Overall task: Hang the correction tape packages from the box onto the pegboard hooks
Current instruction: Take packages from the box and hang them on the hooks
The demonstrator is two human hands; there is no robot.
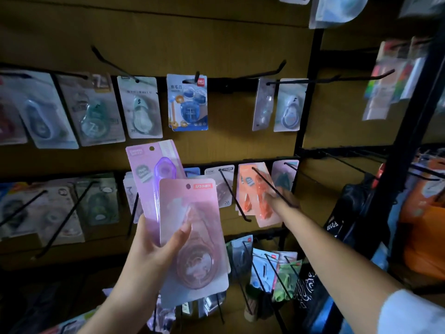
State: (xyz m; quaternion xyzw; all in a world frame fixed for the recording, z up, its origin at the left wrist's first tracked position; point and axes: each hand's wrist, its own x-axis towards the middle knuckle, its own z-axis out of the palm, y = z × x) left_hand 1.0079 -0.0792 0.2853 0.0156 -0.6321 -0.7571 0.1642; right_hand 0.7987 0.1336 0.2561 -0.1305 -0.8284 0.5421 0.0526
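Note:
My left hand [156, 242] grips two correction tape packages in front of the pegboard: a pink one [192, 235] in front and a purple one [154, 174] behind it, thumb across the pink card. My right hand [280, 197] reaches to the orange packages [255, 191] hanging on a long black hook [272, 186] in the middle row; its fingers touch the front orange package, and the grip is partly hidden by the hook. The box is out of view.
Black hooks stick out toward me across the brown pegboard [168, 32], several of them bare at the top. Other blister packs hang in rows, including a blue package [187, 102]. A black rack upright [305, 92] stands at the right, an orange bag [423, 225] beyond it.

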